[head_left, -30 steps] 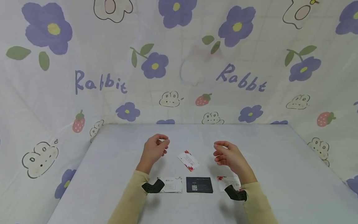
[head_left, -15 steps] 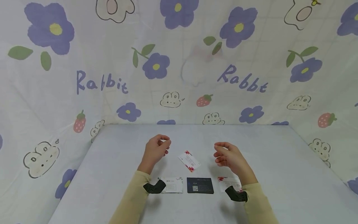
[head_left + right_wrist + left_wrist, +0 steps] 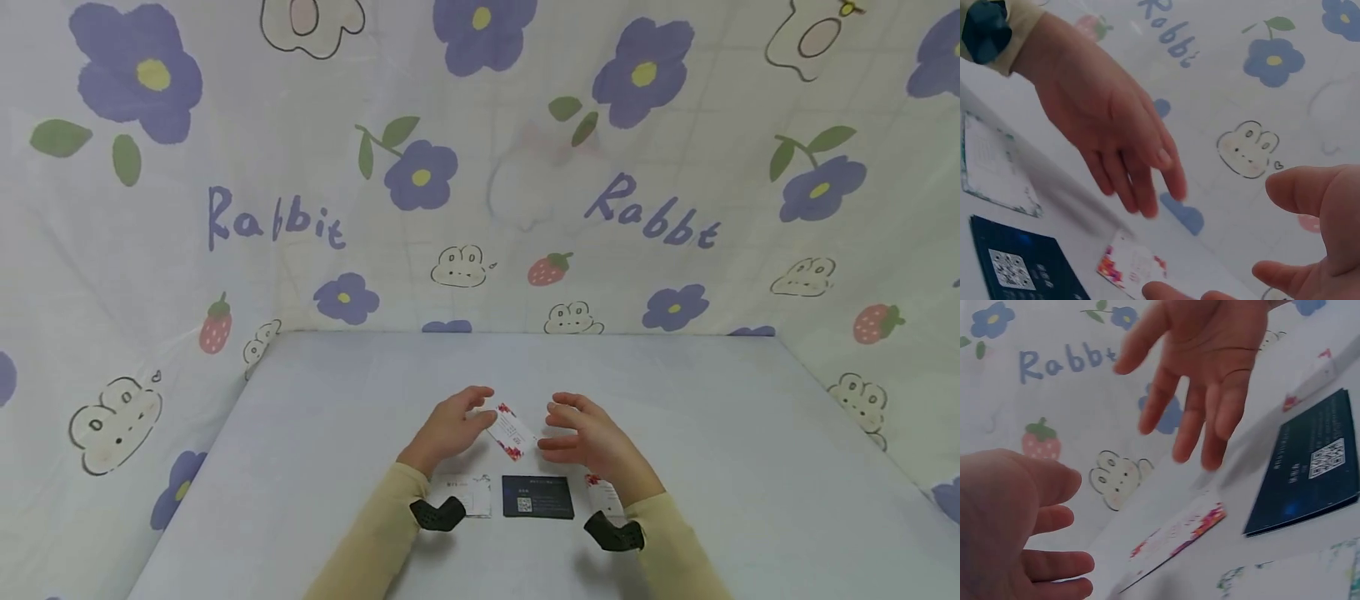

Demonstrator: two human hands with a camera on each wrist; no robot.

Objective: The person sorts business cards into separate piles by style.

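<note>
A white business card with red flowers [image 3: 513,433] lies slanted on the table between my hands. My left hand [image 3: 452,429] hovers at its left, the thumb overlapping the card's edge in the head view. My right hand [image 3: 592,437] is at its right, fingers spread and slightly bent. Neither hand grips anything; the left wrist view shows the left hand [image 3: 1004,525] apart from the card [image 3: 1179,536]. Nearer me lie a dark business card stack with a QR code [image 3: 546,503], a white leaf-patterned card [image 3: 477,497] and another red-flowered card [image 3: 602,495], the last partly hidden by the right arm.
The pale table [image 3: 322,417] extends to both sides. A cloth printed with flowers, rabbits and strawberries [image 3: 480,167] hangs behind it and at the sides. Black wrist mounts [image 3: 438,514] sit on both sleeves.
Both hands have moved inward and slightly toward me, closing in on the slanted card from either side, with the right fingers spreading. The cards have stayed where they lie.
</note>
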